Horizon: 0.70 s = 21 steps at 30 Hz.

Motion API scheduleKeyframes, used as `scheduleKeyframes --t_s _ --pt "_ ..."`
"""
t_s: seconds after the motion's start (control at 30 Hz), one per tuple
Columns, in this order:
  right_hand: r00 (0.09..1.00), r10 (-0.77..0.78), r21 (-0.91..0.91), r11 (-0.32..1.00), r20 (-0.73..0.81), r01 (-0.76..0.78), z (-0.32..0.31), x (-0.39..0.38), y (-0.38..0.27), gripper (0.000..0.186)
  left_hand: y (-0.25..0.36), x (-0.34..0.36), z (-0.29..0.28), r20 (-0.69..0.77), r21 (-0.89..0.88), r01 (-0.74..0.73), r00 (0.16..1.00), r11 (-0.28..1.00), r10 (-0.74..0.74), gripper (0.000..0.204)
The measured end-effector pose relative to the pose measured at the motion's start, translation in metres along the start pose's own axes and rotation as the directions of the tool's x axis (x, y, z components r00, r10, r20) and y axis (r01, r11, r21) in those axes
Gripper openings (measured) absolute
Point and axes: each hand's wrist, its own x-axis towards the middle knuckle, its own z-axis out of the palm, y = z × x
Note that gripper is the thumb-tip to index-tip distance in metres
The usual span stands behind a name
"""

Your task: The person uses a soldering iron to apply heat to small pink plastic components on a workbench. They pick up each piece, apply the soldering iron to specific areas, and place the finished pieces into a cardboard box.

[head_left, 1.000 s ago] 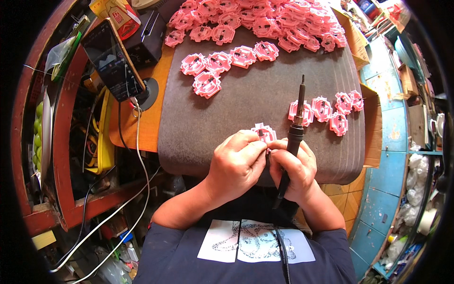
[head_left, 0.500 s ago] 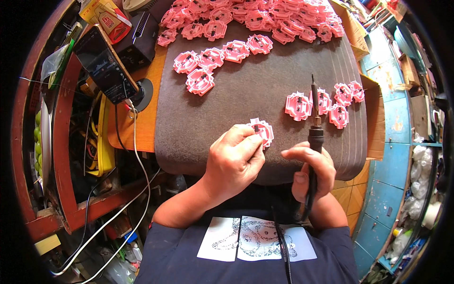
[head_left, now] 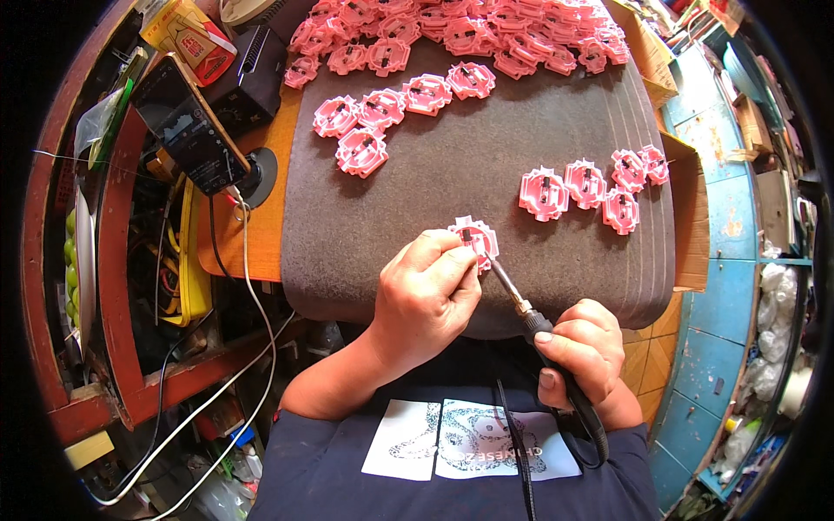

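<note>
My left hand (head_left: 430,282) is closed on a pink plastic part (head_left: 479,236) with a small black piece in it, near the front edge of the dark mat. In my right hand (head_left: 584,352) is a soldering iron (head_left: 540,326) with a black handle and a metal shaft. Its tip meets the right side of the held part, close to my left fingertips; the exact contact spot is too small to make out. A black cord loops down from the handle. To the right lie several similar pink parts (head_left: 545,194), and another group (head_left: 362,152) lies at the left.
A heap of pink parts (head_left: 469,35) covers the far end of the dark mat (head_left: 434,165). At the left, a phone (head_left: 187,126) stands on a round-based holder beside a black box (head_left: 252,74). White cables (head_left: 252,286) hang there. A cardboard box (head_left: 691,213) sits at the right.
The soldering iron has swung from pointing away, upright, to pointing left, bringing its tip down to the held pink part. My left hand keeps its hold almost in place.
</note>
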Motion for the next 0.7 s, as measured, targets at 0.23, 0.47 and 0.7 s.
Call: scheduleKeyframes --t_s 0.23,0.47,0.7 --pt "1.000 0.004 0.006 1.000 -0.002 -0.004 0.0053 0.0001 0.0014 0.026 -0.0008 -0.0001 0.0003 -0.002 -0.003 -0.010 1.000 1.000 0.010 0.018" --pt "1.000 0.001 -0.005 1.000 -0.015 -0.001 0.0074 -0.0002 0.0012 0.025 -0.0008 -0.0012 -0.0011 0.014 0.023 -0.012 1.000 1.000 0.012 0.019" --pt "1.000 -0.001 -0.004 1.000 -0.008 0.001 0.0074 0.0011 0.0004 0.023 -0.0031 -0.0030 -0.0004 0.018 0.012 -0.014 1.000 1.000 0.014 0.020"
